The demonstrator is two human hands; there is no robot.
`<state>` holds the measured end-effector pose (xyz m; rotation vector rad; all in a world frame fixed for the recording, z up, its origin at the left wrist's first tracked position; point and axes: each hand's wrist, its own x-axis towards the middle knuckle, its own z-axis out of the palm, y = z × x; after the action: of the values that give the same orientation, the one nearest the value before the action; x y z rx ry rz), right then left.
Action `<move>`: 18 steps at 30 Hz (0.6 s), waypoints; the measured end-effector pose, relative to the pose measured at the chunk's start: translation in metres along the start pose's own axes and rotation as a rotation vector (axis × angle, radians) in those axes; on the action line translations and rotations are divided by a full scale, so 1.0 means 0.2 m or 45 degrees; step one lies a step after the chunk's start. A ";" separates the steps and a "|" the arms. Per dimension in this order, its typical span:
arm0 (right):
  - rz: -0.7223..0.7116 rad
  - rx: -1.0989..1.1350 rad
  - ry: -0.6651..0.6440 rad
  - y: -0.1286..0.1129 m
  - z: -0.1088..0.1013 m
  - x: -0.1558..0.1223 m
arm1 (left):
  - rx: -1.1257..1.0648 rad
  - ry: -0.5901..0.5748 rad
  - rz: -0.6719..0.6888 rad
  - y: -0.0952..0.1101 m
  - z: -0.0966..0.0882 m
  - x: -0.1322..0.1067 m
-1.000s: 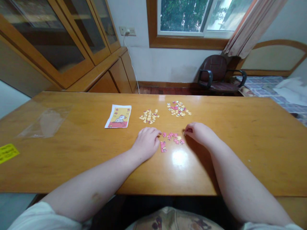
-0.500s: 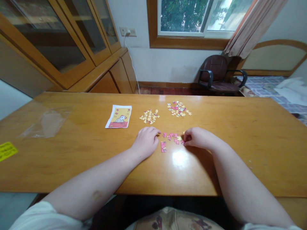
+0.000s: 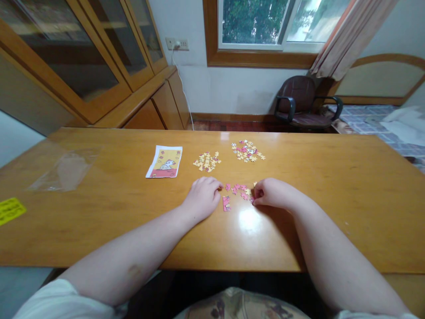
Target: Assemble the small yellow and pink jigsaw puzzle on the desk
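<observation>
Several pink puzzle pieces (image 3: 238, 189) lie between my hands on the wooden table (image 3: 133, 212). A short joined strip of pink pieces (image 3: 226, 203) sits just in front of them. My left hand (image 3: 202, 196) rests on the table at their left, fingers curled loosely, holding nothing I can see. My right hand (image 3: 270, 193) is at their right with fingertips pinched together on a pink piece at the group's near right edge. Farther back lie a heap of yellow pieces (image 3: 206, 161) and a mixed heap (image 3: 247, 151).
A picture card (image 3: 164, 161) lies left of the yellow heap. A clear plastic bag (image 3: 64, 170) and a yellow label (image 3: 9, 209) are at the far left. Behind the table stand a wooden cabinet (image 3: 99, 57) and a dark armchair (image 3: 303, 104).
My right hand has moved slightly nearer and leftward, down onto the right edge of the pink pieces. The left hand has stayed put.
</observation>
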<state>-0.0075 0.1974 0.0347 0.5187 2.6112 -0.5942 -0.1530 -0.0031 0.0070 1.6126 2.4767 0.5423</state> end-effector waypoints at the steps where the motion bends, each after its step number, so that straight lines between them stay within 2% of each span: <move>1: -0.004 0.003 -0.004 0.00 0.00 0.00 | 0.000 0.000 -0.001 0.00 0.00 0.00; 4: -0.013 0.024 0.004 0.00 -0.01 0.00 | -0.001 0.002 -0.008 0.00 0.00 0.00; 10: -0.069 0.008 0.174 0.05 -0.02 0.00 | -0.012 -0.004 -0.018 0.00 -0.01 0.00; 18: -0.011 -0.023 0.182 0.08 -0.01 0.02 | -0.019 0.010 -0.011 0.00 0.00 0.00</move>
<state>-0.0042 0.2136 0.0297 0.5635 2.7516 -0.5540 -0.1530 -0.0032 0.0079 1.5969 2.4778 0.5663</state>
